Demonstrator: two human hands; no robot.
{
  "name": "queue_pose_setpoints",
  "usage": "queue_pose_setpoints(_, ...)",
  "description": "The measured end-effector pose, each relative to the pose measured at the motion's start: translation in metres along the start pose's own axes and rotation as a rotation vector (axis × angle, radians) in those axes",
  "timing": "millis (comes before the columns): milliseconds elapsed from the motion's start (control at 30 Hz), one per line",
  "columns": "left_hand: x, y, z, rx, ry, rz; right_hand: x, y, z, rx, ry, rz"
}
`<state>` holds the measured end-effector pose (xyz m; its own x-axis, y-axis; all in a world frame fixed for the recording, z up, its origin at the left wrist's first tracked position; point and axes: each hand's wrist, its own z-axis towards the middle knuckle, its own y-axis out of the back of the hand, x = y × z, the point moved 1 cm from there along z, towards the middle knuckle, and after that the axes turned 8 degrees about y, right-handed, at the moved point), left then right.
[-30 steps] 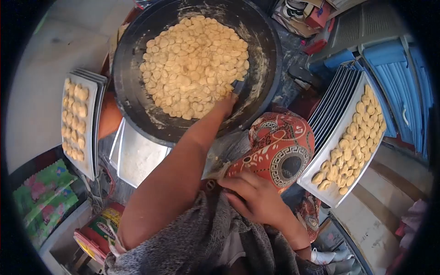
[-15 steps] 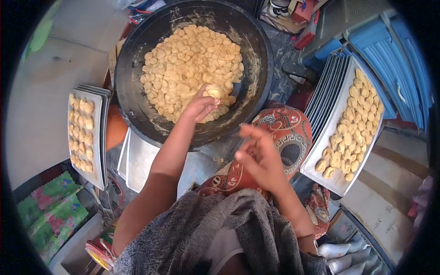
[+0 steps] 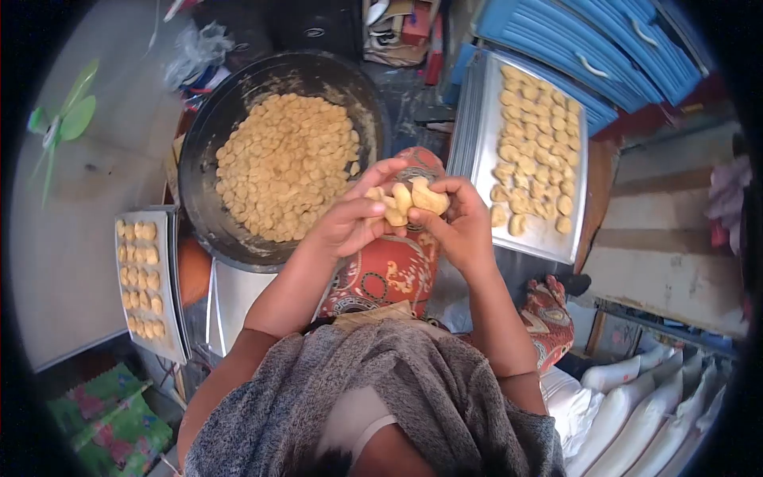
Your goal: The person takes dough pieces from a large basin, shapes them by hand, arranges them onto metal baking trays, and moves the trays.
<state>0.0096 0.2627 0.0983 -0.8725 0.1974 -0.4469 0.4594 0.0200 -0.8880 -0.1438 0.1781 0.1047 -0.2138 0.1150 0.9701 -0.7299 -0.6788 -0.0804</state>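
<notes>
Both hands meet over my lap, just right of the black tub. My left hand (image 3: 350,219) is closed round a few small yellowish dough pieces (image 3: 394,205). In the fingers of my right hand (image 3: 461,224) is a curved dough piece (image 3: 429,196), pinched between thumb and fingers and touching the others. A heap of similar dough pieces (image 3: 286,163) fills the middle of the large round black tub (image 3: 199,215). To the right, rows of dough pieces (image 3: 536,151) lie on a metal tray (image 3: 518,242) on top of a stack of trays.
Another stacked tray (image 3: 171,322) with grouped dough pieces stands at the left. Blue slatted doors (image 3: 556,48) rise behind the right stack. Filled white bags (image 3: 636,413) lie at the lower right, and a clear plastic bag (image 3: 199,56) is beyond the tub.
My left hand has left the tub with dough pieces and come to my lap. My right hand has joined it and now grips a piece. The view has turned rightward.
</notes>
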Motion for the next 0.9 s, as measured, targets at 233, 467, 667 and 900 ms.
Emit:
queue_pose_setpoints(233, 0.021, -0.028, 0.096, 0.048, 0.169, 0.401, 0.021, 0.079, -0.032, -0.431, -0.028, 0.131)
queue_pose_setpoints(467, 0.034, -0.057, 0.206, 0.077, -0.022, 0.222, -0.002, 0.203, -0.086, -0.691, -0.145, -0.431)
queue_pose_setpoints(667, 0.084, -0.034, 0.224, -0.095, 0.319, 0.418, -0.076, 0.231, -0.101, -0.611, -0.225, -0.734)
queue_pose_setpoints(900, 0.078, -0.032, 0.239, -0.001, 0.306, 0.508, -0.066, 0.226, -0.093, -0.547, -0.140, -0.836)
